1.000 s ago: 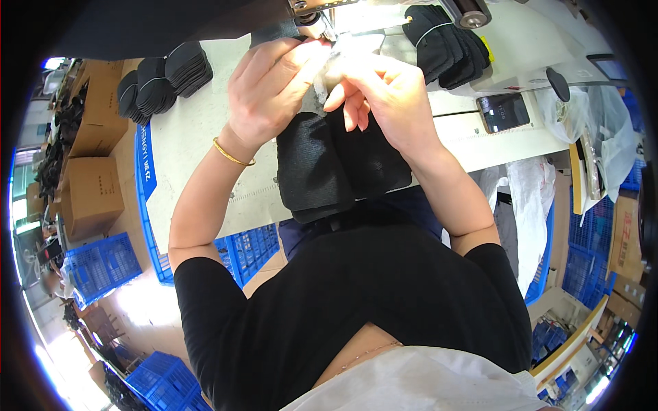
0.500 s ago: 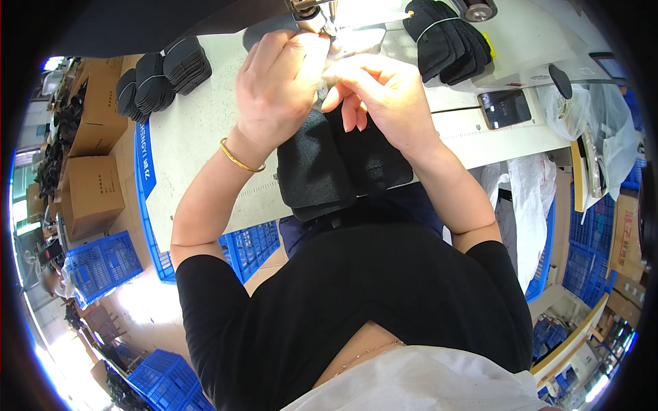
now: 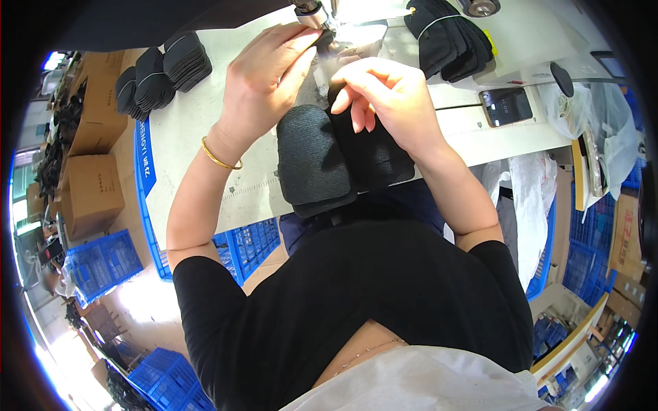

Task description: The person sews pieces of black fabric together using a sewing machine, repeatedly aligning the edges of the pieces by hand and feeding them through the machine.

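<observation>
My left hand is at the sewing machine's needle area, thumb and fingers closing on the edge of a small black fabric piece. My right hand hovers just right of it, thumb and forefinger pinched and the other fingers curled; what lies in the pinch is hidden. Below the hands, two stacks of rounded black fabric pieces lie side by side at the table's front edge: a left stack and a right stack, whose upper end reaches under my right fingers.
Bundled black pieces sit at the left of the white table; another banded bundle is at the right. Near it lie a phone and clear plastic bags. Blue crates and cardboard boxes stand on the floor.
My left hand has shifted left, away from my right hand, and its fingers have straightened. My right hand moved slightly right. A dark piece behind my left hand is no longer visible.
</observation>
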A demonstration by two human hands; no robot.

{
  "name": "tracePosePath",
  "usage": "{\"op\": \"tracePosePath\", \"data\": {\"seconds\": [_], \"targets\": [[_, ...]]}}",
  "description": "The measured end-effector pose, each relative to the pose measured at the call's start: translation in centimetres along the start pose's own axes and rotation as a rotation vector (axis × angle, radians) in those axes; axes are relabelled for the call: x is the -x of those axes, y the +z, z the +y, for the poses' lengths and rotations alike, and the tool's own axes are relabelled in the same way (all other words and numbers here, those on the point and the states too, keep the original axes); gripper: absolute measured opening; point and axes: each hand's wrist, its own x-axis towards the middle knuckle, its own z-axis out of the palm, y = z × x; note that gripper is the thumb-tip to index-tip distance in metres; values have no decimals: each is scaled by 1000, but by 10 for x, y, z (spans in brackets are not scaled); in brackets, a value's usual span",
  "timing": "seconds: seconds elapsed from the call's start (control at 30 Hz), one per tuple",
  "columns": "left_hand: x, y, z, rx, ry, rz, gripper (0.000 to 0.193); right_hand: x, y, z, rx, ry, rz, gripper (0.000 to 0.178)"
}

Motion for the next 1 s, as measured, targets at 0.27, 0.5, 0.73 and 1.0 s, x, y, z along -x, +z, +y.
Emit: {"op": "tracePosePath", "data": {"seconds": [0.27,0.5,0.73,1.0], "targets": [[3,13,-1,-205,124,102,32,5,-5,0,-13,28,-34,21],[1,16,2,-307,176,153,26,6,-3,2,-3,19,-45,21],[-1,14,4,-334,207,161,27,6,0,-1,-17,42,-57,20],[-1,13,4,-332,225,175,26,8,1,-2,-15,72,-89,22]]}}
